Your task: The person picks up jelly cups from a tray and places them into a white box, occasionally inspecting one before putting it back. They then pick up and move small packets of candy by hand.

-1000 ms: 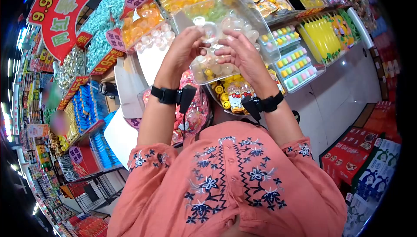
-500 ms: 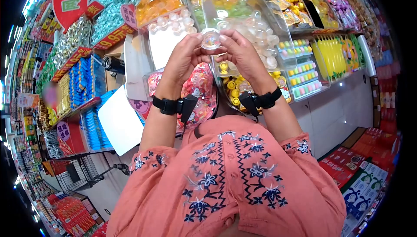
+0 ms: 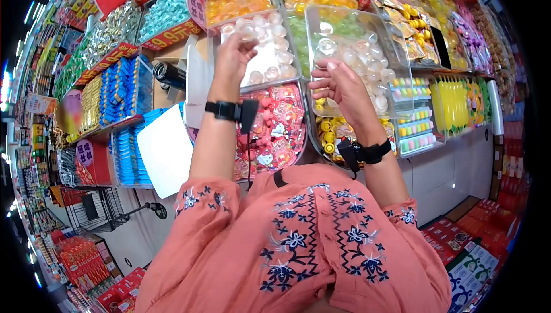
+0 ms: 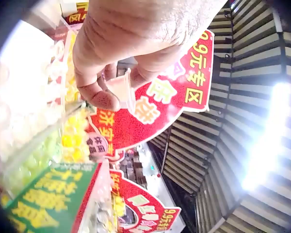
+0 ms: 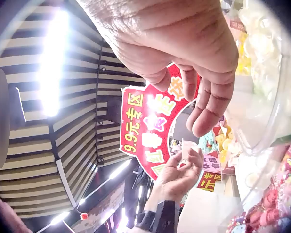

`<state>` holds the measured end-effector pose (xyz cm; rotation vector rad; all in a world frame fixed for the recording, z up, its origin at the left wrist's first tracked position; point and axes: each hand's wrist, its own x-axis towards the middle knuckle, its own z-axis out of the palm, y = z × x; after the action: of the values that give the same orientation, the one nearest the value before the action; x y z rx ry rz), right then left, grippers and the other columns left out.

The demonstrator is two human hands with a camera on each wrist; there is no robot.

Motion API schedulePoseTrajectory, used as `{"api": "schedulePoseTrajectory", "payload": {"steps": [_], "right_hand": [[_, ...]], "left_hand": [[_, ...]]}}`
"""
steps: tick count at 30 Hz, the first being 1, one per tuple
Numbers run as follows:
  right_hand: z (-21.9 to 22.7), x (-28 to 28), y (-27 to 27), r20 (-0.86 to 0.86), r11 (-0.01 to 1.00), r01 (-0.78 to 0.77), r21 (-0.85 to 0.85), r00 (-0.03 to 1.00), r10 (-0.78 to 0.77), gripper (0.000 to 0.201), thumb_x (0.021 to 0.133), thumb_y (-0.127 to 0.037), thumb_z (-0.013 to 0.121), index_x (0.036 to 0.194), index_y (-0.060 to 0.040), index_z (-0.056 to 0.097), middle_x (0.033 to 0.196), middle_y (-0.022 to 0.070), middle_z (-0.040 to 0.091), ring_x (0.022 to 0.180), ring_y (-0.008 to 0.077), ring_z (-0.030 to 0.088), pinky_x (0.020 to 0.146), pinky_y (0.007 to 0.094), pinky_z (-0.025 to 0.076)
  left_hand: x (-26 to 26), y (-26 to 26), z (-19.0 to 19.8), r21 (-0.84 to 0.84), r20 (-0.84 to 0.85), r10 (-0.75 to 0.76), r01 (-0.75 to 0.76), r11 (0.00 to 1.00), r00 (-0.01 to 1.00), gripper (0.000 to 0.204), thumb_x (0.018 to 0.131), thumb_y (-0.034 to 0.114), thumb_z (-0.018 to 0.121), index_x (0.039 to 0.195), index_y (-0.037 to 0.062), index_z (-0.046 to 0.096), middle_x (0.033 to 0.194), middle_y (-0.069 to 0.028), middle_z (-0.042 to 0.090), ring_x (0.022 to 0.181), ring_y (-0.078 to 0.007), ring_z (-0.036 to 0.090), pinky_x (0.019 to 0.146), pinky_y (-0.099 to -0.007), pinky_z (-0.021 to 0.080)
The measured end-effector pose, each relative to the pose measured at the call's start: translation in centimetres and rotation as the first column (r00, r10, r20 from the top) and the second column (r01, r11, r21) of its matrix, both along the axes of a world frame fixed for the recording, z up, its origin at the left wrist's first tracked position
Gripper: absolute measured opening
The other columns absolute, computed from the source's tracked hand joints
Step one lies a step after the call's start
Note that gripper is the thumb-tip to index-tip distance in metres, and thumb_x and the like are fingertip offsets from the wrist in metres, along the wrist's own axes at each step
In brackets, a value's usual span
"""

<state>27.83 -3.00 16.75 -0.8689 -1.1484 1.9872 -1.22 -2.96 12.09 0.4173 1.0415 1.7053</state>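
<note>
My left hand point(image 3: 234, 63) pinches a small clear jelly cup point(image 4: 122, 90) with pale pink filling between thumb and fingers. In the head view that hand is over a white-bottomed tray point(image 3: 256, 55), where similar jelly cups point(image 3: 281, 43) line the far and right sides. My right hand point(image 3: 347, 89) holds nothing, its fingers loosely bent and spread, in front of a clear bin point(image 3: 313, 32) with many pale jelly cups point(image 3: 373, 63). From the right wrist view, the left hand point(image 5: 177, 172) shows farther off with the cup upright in its fingers.
Red-pink wrapped sweets point(image 3: 275, 126) fill a bin below the tray. Yellow-capped sweets point(image 3: 327, 135) lie partly under the right hand. Orange jelly cups point(image 3: 241, 3) stand behind, pastel sweets in clear boxes point(image 3: 413, 109) to the right. A black bottle point(image 3: 169, 75) lies left of the tray.
Half a second ago both hands held the jelly cup together at the middle. Now the hands are apart: the left has carried the cup over the white-bottomed tray, and the right has let go.
</note>
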Motion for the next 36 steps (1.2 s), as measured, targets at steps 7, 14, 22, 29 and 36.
{"api": "schedulePoseTrajectory", "payload": {"steps": [7, 14, 22, 29, 36], "right_hand": [[0.3, 0.9, 0.3, 0.060, 0.999, 0.026, -0.040, 0.998, -0.023, 0.038, 0.103, -0.029, 0.049, 0.128, 0.0008, 0.050, 0.110, 0.0149, 0.062, 0.092, 0.0200, 0.067, 0.075, 0.0306, 0.056], [-0.4, 1.7, 1.0, 0.120, 0.996, 0.065, -0.055, 0.991, -0.058, 0.036, 0.103, -0.027, 0.049, 0.126, 0.0001, 0.052, 0.110, 0.0134, 0.064, 0.089, 0.0188, 0.068, 0.075, 0.0293, 0.055], [-1.3, 0.9, 1.2, 0.232, 0.998, 0.057, -0.005, 0.971, -0.054, 0.033, 0.103, -0.026, 0.049, 0.125, -0.0017, 0.053, 0.108, 0.0115, 0.065, 0.087, 0.0167, 0.066, 0.074, 0.0279, 0.054], [-1.8, 0.5, 1.7, 0.233, 0.997, 0.061, -0.039, 0.971, -0.050, 0.032, 0.103, -0.024, 0.049, 0.124, -0.0011, 0.053, 0.107, 0.0121, 0.064, 0.087, 0.0169, 0.066, 0.074, 0.0281, 0.054], [-2.6, 0.7, 2.0, 0.238, 0.996, 0.071, -0.051, 0.970, -0.057, 0.033, 0.103, -0.024, 0.049, 0.125, 0.0004, 0.053, 0.107, 0.0128, 0.064, 0.086, 0.0167, 0.067, 0.073, 0.0273, 0.054]], "left_hand": [[-7.7, 5.1, -7.5, -0.172, -0.013, 0.289, -0.287, 0.943, 0.957, 0.029, 0.095, 0.017, 0.058, 0.117, -0.0010, 0.053, 0.101, -0.0124, 0.061, 0.090, -0.0232, 0.063, 0.067, -0.0319, 0.056], [-10.2, 6.4, -12.5, -0.409, -0.170, 0.217, -0.270, 0.872, 0.961, 0.030, 0.093, 0.019, 0.059, 0.113, -0.0037, 0.061, 0.099, -0.0108, 0.063, 0.084, -0.0186, 0.063, 0.065, -0.0269, 0.056], [-10.5, 6.2, -13.7, -0.553, -0.358, -0.097, -0.127, 0.824, 0.929, 0.025, 0.087, 0.023, 0.061, 0.094, 0.0002, 0.067, 0.077, -0.0075, 0.062, 0.059, -0.0155, 0.058, 0.050, -0.0283, 0.049], [-10.3, 6.6, -14.2, -0.577, -0.543, -0.104, -0.280, 0.767, 0.833, 0.028, 0.088, 0.019, 0.054, 0.107, 0.0004, 0.063, 0.081, -0.0084, 0.065, 0.059, -0.0163, 0.061, 0.048, -0.0306, 0.049], [-9.9, 6.7, -11.6, -0.542, -0.794, -0.258, -0.449, 0.711, 0.550, 0.033, 0.086, 0.014, 0.050, 0.112, -0.0037, 0.061, 0.078, -0.0203, 0.068, 0.064, -0.0313, 0.067, 0.054, -0.0413, 0.054]]}}
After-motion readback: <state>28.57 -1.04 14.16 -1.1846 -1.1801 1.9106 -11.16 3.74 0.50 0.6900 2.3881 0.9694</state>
